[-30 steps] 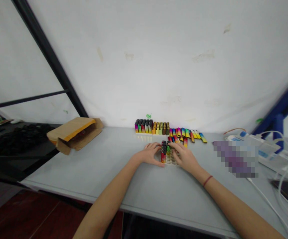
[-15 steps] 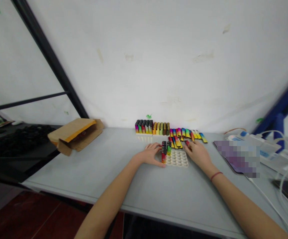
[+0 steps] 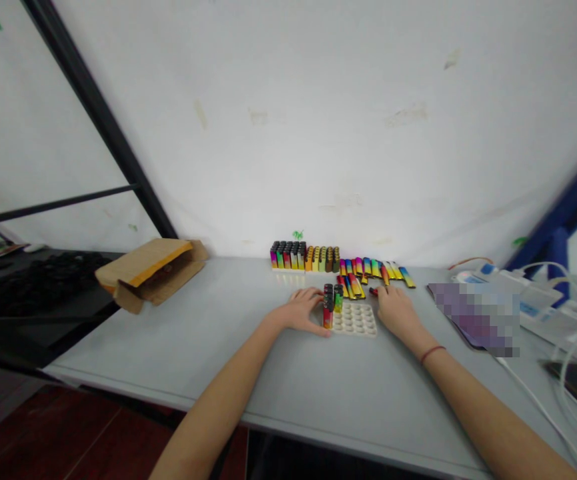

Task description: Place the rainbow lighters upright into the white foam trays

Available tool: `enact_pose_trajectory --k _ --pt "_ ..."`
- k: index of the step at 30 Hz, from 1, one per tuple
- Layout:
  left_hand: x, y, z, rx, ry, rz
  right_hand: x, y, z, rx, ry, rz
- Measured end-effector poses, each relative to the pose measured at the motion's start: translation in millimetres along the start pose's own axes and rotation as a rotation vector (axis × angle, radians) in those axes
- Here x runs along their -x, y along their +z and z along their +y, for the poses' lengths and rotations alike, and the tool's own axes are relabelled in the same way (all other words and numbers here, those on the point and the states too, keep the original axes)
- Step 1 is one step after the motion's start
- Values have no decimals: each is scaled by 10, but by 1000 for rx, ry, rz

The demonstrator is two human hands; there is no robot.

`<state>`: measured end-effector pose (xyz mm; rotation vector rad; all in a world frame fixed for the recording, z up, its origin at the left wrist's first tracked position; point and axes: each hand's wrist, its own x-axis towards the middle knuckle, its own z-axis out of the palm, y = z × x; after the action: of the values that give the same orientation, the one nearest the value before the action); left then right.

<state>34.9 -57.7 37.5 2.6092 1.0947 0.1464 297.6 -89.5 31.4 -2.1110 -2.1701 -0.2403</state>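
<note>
A white tray (image 3: pixel 356 320) with rows of round holes lies on the table. Several lighters (image 3: pixel 328 315) with black tops stand upright in its left end, red ones at the edge and a green-yellow one (image 3: pixel 338 300) beside them. My left hand (image 3: pixel 301 311) grips the tray's left end, thumb at the front corner and fingers behind. To the right of the tray, my right hand (image 3: pixel 395 308) is closed around a lighter (image 3: pixel 373 292). Only its dark and red end shows past the fingers. Beyond the tray lie several loose colourful lighters (image 3: pixel 353 285).
Against the wall stand a filled tray of black-topped lighters (image 3: pixel 288 257) and one of gold-topped lighters (image 3: pixel 322 259). An open cardboard box (image 3: pixel 151 270) lies at left. A phone (image 3: pixel 473 317), power strips (image 3: pixel 528 293) and cables occupy the right side.
My right hand has turned and drawn slightly right, its fingers now closed around the lighter. My left hand and the tray have stayed in place.
</note>
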Motion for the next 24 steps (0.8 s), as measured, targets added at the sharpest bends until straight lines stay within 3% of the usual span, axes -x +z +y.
enact_pose_trajectory --k 6,12,15,24 --pt "0 0 8 12 0 8 -10 -34 -8 -188 63 93" --pt "1 3 2 29 10 23 -21 23 4 -450 -35 366" --pt "1 8 -2 31 19 30 -28 18 17 -562 -61 350" --pt "-6 14 -2 1 17 22 -14 -75 79 -981 317 346"
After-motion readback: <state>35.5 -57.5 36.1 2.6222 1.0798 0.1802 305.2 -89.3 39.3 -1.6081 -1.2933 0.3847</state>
